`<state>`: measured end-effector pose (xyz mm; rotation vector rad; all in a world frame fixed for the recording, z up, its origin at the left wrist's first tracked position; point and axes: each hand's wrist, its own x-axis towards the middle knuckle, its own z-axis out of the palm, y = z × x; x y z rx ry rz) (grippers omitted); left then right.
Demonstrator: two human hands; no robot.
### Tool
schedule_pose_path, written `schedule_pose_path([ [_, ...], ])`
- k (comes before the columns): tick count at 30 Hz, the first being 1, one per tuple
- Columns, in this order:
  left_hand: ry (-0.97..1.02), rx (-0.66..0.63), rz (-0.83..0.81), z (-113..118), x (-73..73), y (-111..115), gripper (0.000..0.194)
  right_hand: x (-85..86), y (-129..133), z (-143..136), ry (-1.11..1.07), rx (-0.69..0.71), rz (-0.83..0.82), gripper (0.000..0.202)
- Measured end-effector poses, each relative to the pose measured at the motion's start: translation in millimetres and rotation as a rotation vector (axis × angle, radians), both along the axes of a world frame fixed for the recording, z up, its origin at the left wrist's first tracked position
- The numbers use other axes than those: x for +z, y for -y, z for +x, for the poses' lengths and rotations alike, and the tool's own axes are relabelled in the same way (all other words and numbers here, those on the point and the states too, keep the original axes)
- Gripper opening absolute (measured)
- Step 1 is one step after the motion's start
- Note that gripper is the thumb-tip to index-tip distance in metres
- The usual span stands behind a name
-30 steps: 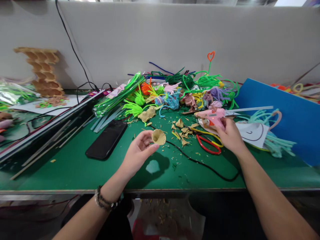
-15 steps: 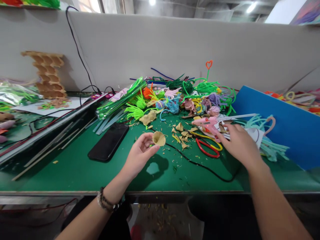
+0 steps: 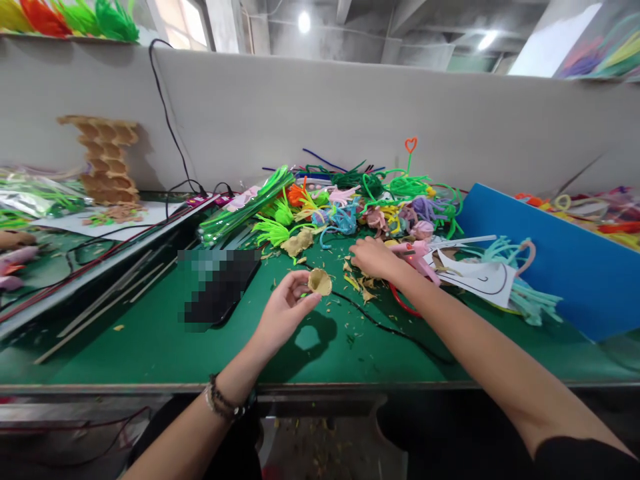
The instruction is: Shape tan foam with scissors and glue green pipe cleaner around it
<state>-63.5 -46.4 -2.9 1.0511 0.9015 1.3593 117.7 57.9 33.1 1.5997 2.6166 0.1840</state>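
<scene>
My left hand (image 3: 287, 303) is closed around a small tan egg-carton cup (image 3: 320, 283), its hollow side turned towards me. Over the table, my right hand (image 3: 373, 258) reaches down with fingers curled together at a scatter of torn cardboard scraps (image 3: 367, 295). Whatever lies between those fingertips is hidden. A pink glue gun (image 3: 423, 260) rests just beyond my right forearm, which partly covers it. Red-handled scissors (image 3: 404, 303) show partly beneath the same forearm.
Pipe cleaners (image 3: 340, 217) in many colours pile up at the back. A blue board (image 3: 550, 267) leans at the right beside a paper sheet (image 3: 480, 277). On the left lie a phone (image 3: 240, 273) and thin sticks (image 3: 100, 317). A black cord (image 3: 380, 325) crosses the green table (image 3: 165, 360).
My right hand has let go of the glue gun, which now lies on the pile, and moved left to the cardboard scraps. My left hand still holds the cup in nearly the same place.
</scene>
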Motion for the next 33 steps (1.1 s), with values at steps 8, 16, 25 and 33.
schedule_pose_path([
  [8, 0.024, -0.013, 0.01, 0, -2.7, -1, 0.033, -7.0, 2, 5, -0.233, -0.004, -0.041, 0.026],
  [16, 0.03, -0.029, -0.022, 1, -0.2, 1, 0.035, -6.5, 25, 9, -0.948, 0.033, -0.134, 0.033],
  [25, -0.023, -0.026, 0.038, 0, -2.0, 1, 0.032, -38.5, 47, 9, -1.272, 0.012, -0.239, 0.04],
  [33, -0.02, -0.001, 0.062, 0, -2.9, 0, 0.032, -32.7, 58, 9, -0.939, 0.142, -0.18, 0.002],
])
